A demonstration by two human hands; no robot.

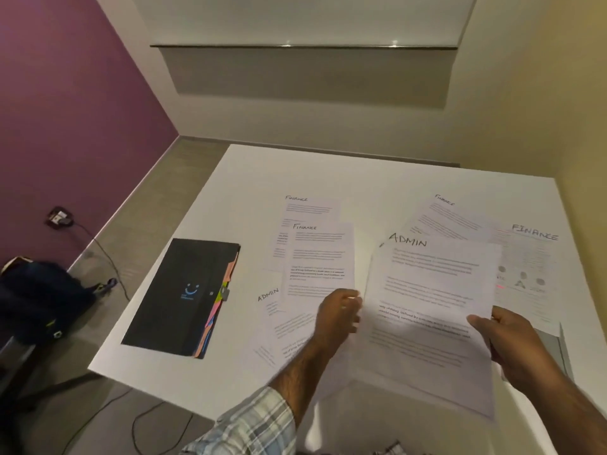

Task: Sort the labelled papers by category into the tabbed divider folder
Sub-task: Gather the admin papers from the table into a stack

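Observation:
A sheet headed ADMIN [430, 290] is lifted above the white table [230, 178]. My right hand [505, 339] pinches its right edge, thumb on top. My left hand [338, 315] grips its left edge with curled fingers. Several FINANCE sheets lie spread on the table: two overlapping ones [320, 257] at the centre, one [441, 215] behind the lifted sheet, one with graphics [532, 257] at the far right. Another ADMIN sheet [269, 297] peeks out near my left wrist. The black tabbed divider folder [177, 297] lies closed at the left, coloured tabs along its right side.
A dark backpack [42, 290] sits on a chair at the left, off the table. A cable [108, 257] runs across the grey floor from a floor socket [59, 218]. The table's near left corner juts toward the chair. A purple wall stands at the left.

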